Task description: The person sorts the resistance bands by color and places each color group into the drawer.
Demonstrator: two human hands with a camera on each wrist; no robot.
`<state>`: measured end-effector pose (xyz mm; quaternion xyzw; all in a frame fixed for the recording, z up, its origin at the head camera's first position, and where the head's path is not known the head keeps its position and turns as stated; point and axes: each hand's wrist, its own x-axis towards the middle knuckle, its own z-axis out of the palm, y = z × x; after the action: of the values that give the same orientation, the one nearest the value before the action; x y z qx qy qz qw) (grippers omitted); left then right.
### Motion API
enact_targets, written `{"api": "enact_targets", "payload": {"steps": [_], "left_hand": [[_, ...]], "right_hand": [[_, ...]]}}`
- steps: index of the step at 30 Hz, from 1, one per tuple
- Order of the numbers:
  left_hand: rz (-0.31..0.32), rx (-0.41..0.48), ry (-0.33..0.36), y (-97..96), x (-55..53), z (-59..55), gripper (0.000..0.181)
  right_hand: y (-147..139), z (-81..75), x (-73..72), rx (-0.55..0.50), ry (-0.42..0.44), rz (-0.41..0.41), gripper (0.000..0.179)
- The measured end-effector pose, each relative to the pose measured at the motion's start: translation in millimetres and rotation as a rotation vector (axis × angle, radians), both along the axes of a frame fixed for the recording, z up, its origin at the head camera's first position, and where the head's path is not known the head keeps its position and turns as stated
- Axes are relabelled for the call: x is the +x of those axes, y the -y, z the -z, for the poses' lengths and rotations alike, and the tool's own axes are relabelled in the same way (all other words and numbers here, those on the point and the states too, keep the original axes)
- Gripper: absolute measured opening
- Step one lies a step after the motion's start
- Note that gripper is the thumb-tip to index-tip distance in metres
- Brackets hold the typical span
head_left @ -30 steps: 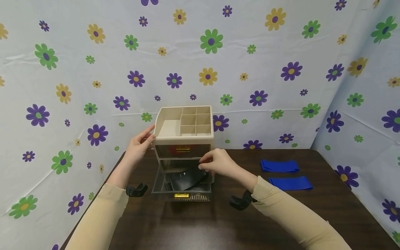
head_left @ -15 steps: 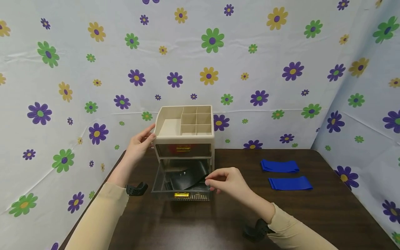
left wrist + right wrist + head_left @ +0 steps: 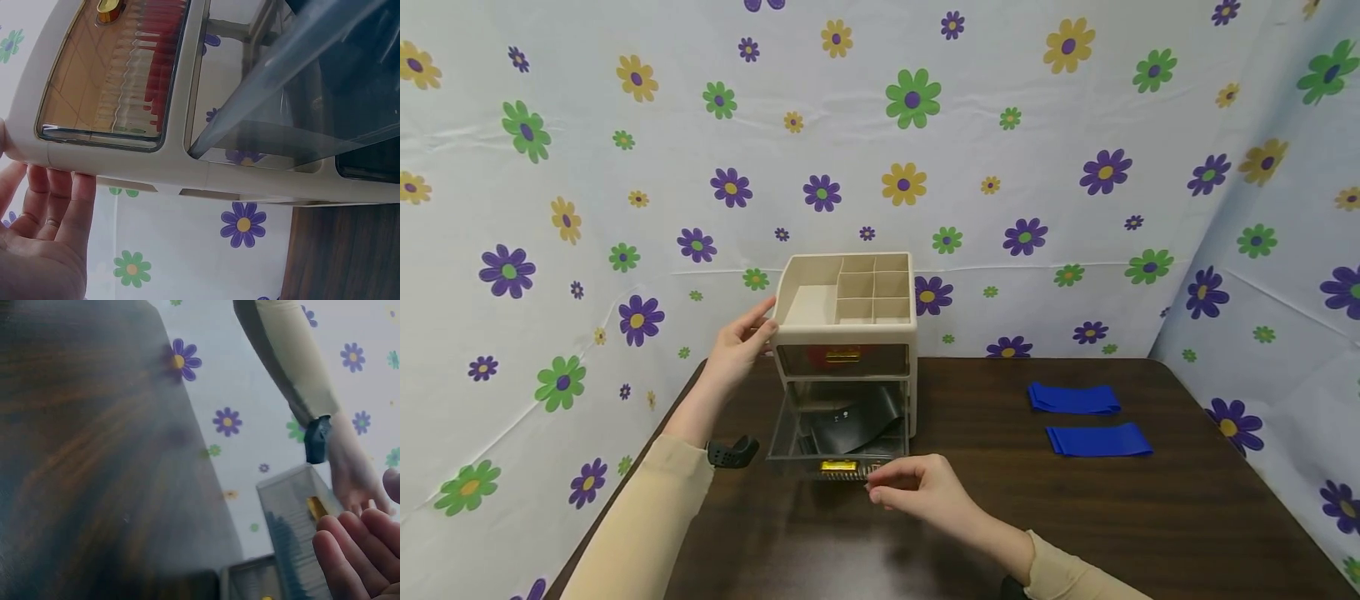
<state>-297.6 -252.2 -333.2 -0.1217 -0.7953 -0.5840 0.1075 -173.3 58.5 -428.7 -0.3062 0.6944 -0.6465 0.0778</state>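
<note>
A cream desk organizer (image 3: 842, 332) stands at the back of the table, its lower clear drawer (image 3: 786, 450) pulled out. A folded black band (image 3: 853, 423) with small white marks lies inside. My left hand (image 3: 735, 350) rests on the organizer's left side, fingers straight against the wall in the left wrist view. My right hand (image 3: 925, 492), fingers loosely bent, is at the right part of the drawer's front, below and beside the gold handle (image 3: 838, 466). Nothing shows in its fingers in the right wrist view.
Two folded blue bands (image 3: 1099, 440) lie on the dark wood table (image 3: 985, 417) to the right. Red items show through the closed upper drawer (image 3: 119, 69). The organizer's top has several compartments. A flowered cloth (image 3: 1000, 125) hangs behind.
My right hand has let go of the black band's right end, drawn back right, then moved down and left to the drawer's front. My left hand stays on the organizer.
</note>
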Motion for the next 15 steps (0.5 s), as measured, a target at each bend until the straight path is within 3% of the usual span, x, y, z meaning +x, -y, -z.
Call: {"api": "enact_targets", "payload": {"steps": [5,11,15], "left_hand": [[-0.008,-0.009,0.007,0.1,0.6,-1.3,0.053],[-0.007,0.005,0.008,-2.1,2.0,-3.7,0.052],[-0.011,-0.011,0.003,0.3,0.1,-0.5,0.052]], "right_hand": [[13.2,12.8,1.4,0.043,-0.015,-0.009,0.022],[30.0,31.2,-2.4,-0.037,0.199,-0.008,0.025],[38.8,35.5,-2.6,-0.109,0.282,-0.006,0.032]]}}
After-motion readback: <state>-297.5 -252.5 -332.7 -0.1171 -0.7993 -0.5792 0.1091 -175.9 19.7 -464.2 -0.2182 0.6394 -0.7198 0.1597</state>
